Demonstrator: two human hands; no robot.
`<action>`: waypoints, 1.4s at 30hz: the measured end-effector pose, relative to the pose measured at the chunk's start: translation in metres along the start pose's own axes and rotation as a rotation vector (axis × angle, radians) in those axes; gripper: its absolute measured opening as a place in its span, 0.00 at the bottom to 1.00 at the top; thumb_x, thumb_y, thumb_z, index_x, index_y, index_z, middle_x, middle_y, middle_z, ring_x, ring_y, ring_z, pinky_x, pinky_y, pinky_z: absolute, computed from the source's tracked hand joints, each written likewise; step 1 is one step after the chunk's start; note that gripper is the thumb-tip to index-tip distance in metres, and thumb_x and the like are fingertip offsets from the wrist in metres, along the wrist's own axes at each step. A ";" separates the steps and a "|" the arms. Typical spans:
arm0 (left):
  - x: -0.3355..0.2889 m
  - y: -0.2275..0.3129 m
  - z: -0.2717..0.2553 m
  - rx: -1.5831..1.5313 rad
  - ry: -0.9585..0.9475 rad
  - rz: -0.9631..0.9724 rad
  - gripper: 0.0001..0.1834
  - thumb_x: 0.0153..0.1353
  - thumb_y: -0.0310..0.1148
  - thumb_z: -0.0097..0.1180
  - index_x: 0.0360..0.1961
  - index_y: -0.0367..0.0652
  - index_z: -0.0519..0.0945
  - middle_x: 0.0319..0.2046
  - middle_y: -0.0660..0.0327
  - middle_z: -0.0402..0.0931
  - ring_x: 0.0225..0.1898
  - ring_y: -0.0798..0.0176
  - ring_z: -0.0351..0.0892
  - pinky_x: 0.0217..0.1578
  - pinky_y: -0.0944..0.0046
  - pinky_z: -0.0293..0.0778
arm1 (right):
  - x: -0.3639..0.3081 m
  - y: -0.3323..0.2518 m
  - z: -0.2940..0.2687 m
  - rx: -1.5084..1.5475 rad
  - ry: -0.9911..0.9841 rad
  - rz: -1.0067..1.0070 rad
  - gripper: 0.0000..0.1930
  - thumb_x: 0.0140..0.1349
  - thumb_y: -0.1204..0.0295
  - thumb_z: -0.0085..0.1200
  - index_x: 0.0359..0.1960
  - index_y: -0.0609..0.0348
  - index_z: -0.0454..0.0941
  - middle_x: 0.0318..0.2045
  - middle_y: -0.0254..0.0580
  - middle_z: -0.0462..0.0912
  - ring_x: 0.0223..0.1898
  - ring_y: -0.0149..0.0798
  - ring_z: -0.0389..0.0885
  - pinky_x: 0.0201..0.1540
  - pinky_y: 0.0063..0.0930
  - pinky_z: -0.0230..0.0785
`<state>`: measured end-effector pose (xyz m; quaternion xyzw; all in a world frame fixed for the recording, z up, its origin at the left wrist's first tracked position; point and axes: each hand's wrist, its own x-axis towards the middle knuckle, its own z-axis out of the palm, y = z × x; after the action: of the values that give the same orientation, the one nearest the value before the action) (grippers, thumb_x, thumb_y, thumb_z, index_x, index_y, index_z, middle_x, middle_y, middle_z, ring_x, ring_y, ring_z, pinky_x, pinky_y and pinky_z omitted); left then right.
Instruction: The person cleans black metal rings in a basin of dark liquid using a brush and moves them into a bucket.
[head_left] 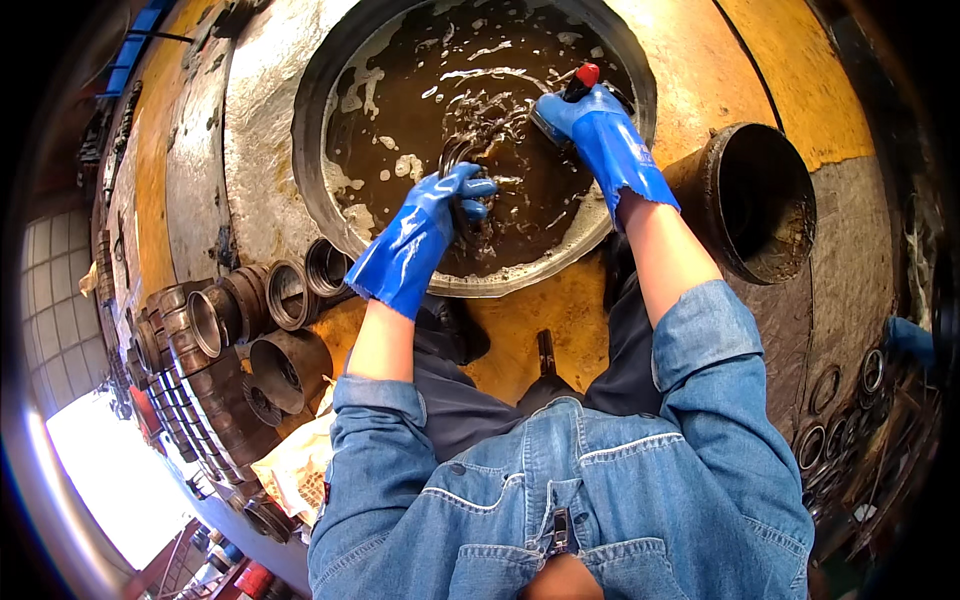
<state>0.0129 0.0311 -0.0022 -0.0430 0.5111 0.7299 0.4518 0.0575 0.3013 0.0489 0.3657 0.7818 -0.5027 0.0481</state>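
A wide round metal tub [310, 150] of brown, foamy liquid stands before me. My left hand [445, 205], in a blue rubber glove, is closed around a dark, wet, curved metal part [458, 152] at the tub's near side. Most of that part is hidden by the glove and the splashing liquid. In the matching glove, my right hand [592, 120] grips a tool with a black, red-tipped handle [586, 76] over the tub's right half. The tool's working end is mostly covered, so its kind cannot be told. Ripples and splashes show between my hands.
A large rusty metal cylinder [765, 205] lies open-ended right of the tub. Several dark metal rings and sleeves [290, 293] are lined up at the left, beside a crumpled paper sack [300, 465]. More rings [812, 447] lie at the lower right.
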 end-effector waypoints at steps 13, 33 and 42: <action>-0.035 0.017 0.000 0.300 0.181 0.098 0.15 0.66 0.24 0.59 0.53 0.32 0.81 0.41 0.52 0.86 0.38 0.63 0.84 0.44 0.64 0.79 | 0.003 -0.018 0.060 0.064 -0.405 -0.240 0.19 0.58 0.54 0.60 0.39 0.59 0.84 0.36 0.51 0.87 0.38 0.42 0.86 0.48 0.36 0.77; -0.034 0.017 0.016 0.312 0.070 -0.122 0.21 0.69 0.30 0.60 0.59 0.29 0.77 0.44 0.52 0.85 0.40 0.63 0.84 0.44 0.66 0.80 | 0.003 0.003 0.035 -0.259 -0.171 -0.079 0.24 0.56 0.56 0.56 0.49 0.59 0.85 0.46 0.57 0.87 0.50 0.55 0.86 0.56 0.40 0.76; -0.055 0.043 0.041 0.126 0.100 0.162 0.19 0.71 0.31 0.60 0.55 0.25 0.78 0.39 0.52 0.85 0.36 0.65 0.83 0.38 0.68 0.79 | -0.008 -0.007 -0.025 0.054 0.360 -0.366 0.29 0.59 0.50 0.63 0.50 0.64 0.86 0.38 0.49 0.89 0.41 0.42 0.87 0.50 0.35 0.78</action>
<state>0.0312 0.0268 0.0769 -0.0093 0.5795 0.7276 0.3671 0.0662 0.3157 0.0700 0.3030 0.8172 -0.4505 -0.1934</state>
